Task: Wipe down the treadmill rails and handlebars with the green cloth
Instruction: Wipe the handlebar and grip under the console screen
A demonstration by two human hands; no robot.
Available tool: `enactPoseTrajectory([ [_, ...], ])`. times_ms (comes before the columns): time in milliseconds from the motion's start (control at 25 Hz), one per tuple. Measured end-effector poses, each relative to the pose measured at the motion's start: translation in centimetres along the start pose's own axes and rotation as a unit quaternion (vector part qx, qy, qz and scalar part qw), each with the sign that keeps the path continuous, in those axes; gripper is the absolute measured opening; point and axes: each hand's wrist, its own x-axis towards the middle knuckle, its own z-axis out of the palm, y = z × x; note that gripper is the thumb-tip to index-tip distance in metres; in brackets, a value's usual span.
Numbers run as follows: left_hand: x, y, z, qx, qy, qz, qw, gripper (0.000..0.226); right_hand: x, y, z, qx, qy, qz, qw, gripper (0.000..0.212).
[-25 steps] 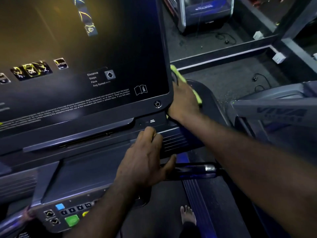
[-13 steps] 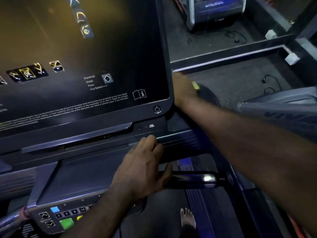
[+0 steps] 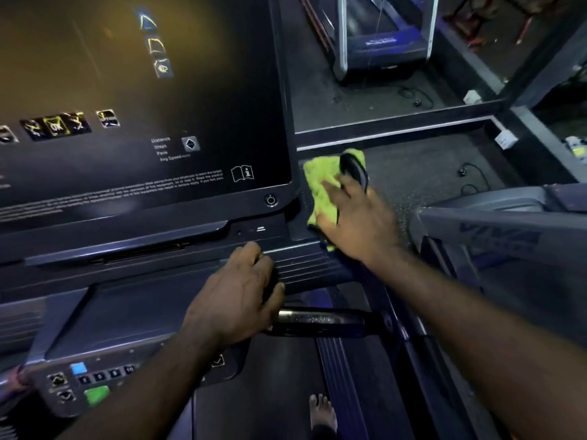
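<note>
Here the right hand [image 3: 355, 220] lies flat and spread on the green cloth [image 3: 320, 182], palm down, fingers extended up and to the left; it presses the cloth rather than gripping it. The cloth sits just right of the screen's [image 3: 143, 106] lower right corner, draped over the top of the dark curved handlebar [image 3: 354, 168], whose black end shows through between the cloth's upper folds. The cloth's long axis runs from its top edge beside the handlebar tip down and slightly left toward the ribbed console ledge [image 3: 305, 265], where a small green corner peeks out under the heel of the hand. Its left edge nearly touches the screen's frame.

The left hand [image 3: 238, 300] rests on the console below the screen, fingers curled over the ledge's front edge, thumb out to the right just above the short horizontal grip bar [image 3: 320, 319]. It is loosely closed on the console edge and holds nothing loose.

At lower left the control panel [image 3: 79, 382] shows a blue key, a green key and a row of numbered keys. A bare foot [image 3: 322, 414] stands on the belt [image 3: 270, 392], beside the ribbed side rail [image 3: 340, 376] that runs away toward the bottom of the view. To the right, a second machine's grey arm [image 3: 495, 230] crosses the frame, apart from the cloth.
</note>
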Motion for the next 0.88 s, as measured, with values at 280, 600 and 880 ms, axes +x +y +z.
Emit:
enactPoseTrajectory([
  [280, 0.1, -0.3, 0.4, 0.005, -0.027, -0.004, 1.0, 0.021, 1.5, 1.7, 1.3, -0.061, -0.022, -0.192, 0.979, 0.067],
  [600, 0.1, -0.8, 0.0, -0.015, -0.061, 0.002, 0.998, 0.028, 0.7, -2.5, 2.6, -0.001, 0.04, -0.092, 0.995, 0.064],
  [880, -2.0, -4.4, -1.6, -0.193, 0.039, -0.071, 0.978, 0.021, -6.8, 2.6, -0.8, -0.092, -0.094, -0.329, 0.935, 0.069],
])
